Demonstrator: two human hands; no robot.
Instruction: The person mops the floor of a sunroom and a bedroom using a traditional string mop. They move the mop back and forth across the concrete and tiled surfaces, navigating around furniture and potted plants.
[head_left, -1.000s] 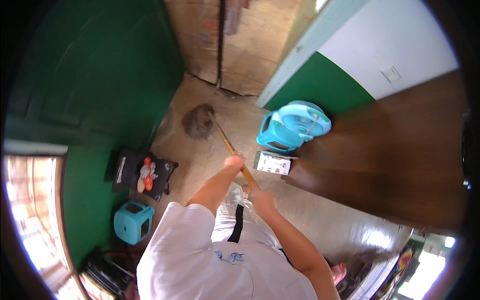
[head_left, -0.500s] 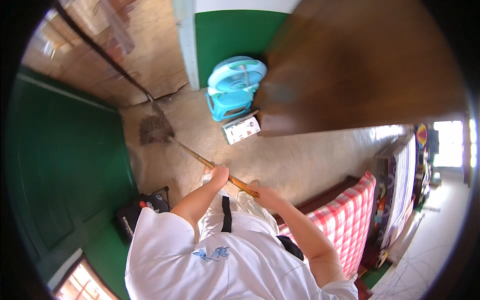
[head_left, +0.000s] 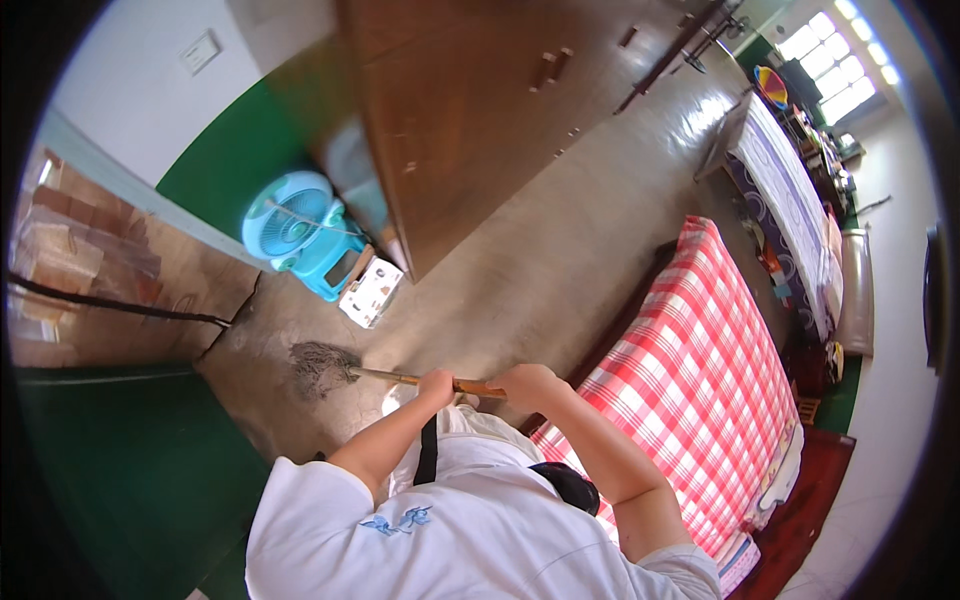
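Both of my hands grip a wooden mop handle (head_left: 395, 377) that runs nearly level across the middle of the view. My left hand (head_left: 436, 386) closes round it nearer the head, and my right hand (head_left: 527, 383) holds its upper end. The grey stringy mop head (head_left: 322, 367) rests on the bare concrete floor (head_left: 560, 260), close to a crack by the wall. My white shirt fills the lower part of the view.
A turquoise box fan (head_left: 290, 222) and a small white box (head_left: 372, 292) stand on the floor beside a large brown wooden cabinet (head_left: 480, 110). A bed with a red-and-white checked cover (head_left: 700, 370) lies to my right. A green wall (head_left: 120, 470) borders the left.
The view has swung round, so the cabinet and checked bed now fill the upper and right parts. The mop head has moved nearer to me, with the handle now lying nearly level.
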